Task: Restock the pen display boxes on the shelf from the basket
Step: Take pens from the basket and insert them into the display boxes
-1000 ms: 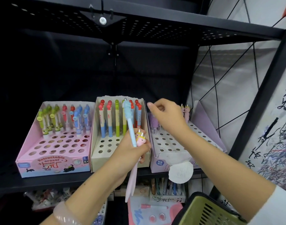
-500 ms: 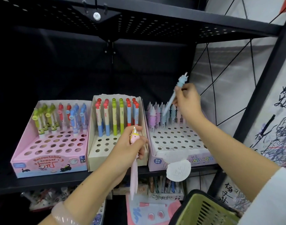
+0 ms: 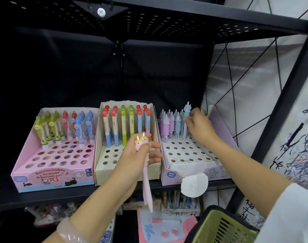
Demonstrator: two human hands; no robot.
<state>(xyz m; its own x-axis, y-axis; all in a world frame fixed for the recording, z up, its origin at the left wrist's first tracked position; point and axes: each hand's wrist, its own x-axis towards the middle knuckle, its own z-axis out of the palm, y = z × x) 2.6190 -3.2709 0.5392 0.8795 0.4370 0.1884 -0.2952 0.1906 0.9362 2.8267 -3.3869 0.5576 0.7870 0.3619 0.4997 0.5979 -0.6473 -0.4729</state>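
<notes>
Three pen display boxes stand on the black shelf (image 3: 44, 196): a pink box (image 3: 50, 178) at the left, a cream box (image 3: 104, 174) in the middle and a lilac unicorn box (image 3: 174, 170) at the right. My right hand (image 3: 198, 126) pinches a pale blue unicorn pen (image 3: 186, 118) standing in the lilac box's back row. My left hand (image 3: 137, 155) grips two pink unicorn pens (image 3: 147, 188) in front of the cream box, tips pointing down. The green basket (image 3: 223, 228) hangs at the bottom right.
A round white price tag (image 3: 194, 185) hangs off the lilac box's front. A perforated black shelf (image 3: 167, 20) lies overhead. Black frame posts and wire braces rise at the right. More stationery sits on the lower shelf (image 3: 181, 202).
My right hand took the blue unicorn pen from my left hand, lifted it over the lilac box, then lowered it into the back row. My left hand stayed in place with the pink pens.
</notes>
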